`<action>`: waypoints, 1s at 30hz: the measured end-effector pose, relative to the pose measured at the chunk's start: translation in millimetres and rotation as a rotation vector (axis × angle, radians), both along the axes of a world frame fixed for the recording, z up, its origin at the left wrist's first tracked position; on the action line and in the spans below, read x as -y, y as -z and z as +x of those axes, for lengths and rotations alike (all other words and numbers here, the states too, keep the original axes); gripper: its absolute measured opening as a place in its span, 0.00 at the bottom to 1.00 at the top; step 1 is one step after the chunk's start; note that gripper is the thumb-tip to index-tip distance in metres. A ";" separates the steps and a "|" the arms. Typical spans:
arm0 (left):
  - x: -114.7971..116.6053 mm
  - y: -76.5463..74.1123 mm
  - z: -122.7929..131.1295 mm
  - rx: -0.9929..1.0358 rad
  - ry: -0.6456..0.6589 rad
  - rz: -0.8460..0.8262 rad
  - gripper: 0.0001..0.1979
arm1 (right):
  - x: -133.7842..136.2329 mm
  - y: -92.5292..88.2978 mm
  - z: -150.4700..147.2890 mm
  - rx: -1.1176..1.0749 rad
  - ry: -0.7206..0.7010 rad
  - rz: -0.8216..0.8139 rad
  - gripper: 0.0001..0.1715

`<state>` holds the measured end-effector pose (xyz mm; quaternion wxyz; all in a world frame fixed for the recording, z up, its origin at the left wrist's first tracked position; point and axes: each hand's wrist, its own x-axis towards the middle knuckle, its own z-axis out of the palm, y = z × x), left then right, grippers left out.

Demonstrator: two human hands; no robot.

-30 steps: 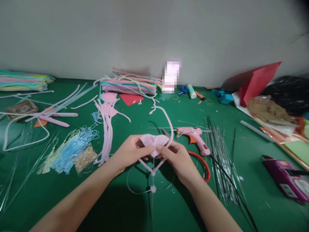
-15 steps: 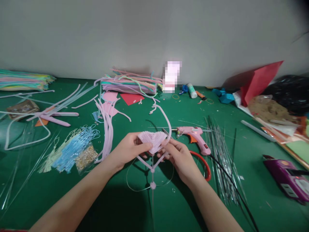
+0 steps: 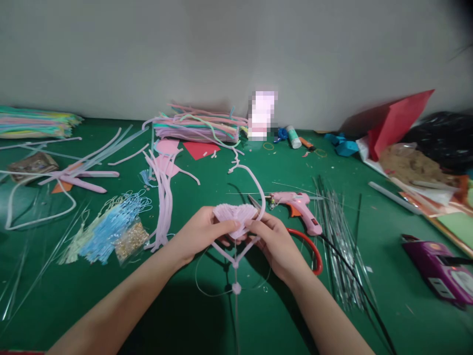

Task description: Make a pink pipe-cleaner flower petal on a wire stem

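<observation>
The fan (image 3: 235,217), pale lilac and soft-looking, is in the person's two hands above the middle of the table (image 3: 177,315), near its front. Its broad top edge dips slightly at the centre, and its sides narrow to a blunt point below. Close, fuzzy ridges slant inward from both sides and meet along a middle line, like a chevron.

The left hand (image 3: 205,229) is clamped on the fan's left side, thumb flat on the front and fingers behind. The right hand (image 3: 275,241) pinches the right side, its thumb tip near the left one; its fingers are partly hidden.

Beneath the fan, two plush lilac arms (image 3: 223,254) meet in a V at a small knob, and a thin, straight stem (image 3: 237,325) runs down through a rounder, fuzzy ball (image 3: 236,288). A fine, pale wire (image 3: 207,294) curves out around them. From the right hand a lilac strand (image 3: 258,182) arches up and back, its far end crimped.

To the right are a smooth pink glue gun (image 3: 295,201), scissors with a glossy red handle (image 3: 314,251) and thin, shiny rods (image 3: 338,251). To the left lie limp, fuzzy strips (image 3: 166,207), silky blue tassels (image 3: 107,236) and a clear bag (image 3: 130,241) of gold bits.
</observation>
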<state>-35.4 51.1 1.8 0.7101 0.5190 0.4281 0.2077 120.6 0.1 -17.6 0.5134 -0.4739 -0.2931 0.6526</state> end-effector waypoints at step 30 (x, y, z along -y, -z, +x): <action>-4.9 2.2 -7.3 0.045 -0.026 -0.101 0.16 | 0.5 -14.8 46.0 0.567 0.316 0.097 0.16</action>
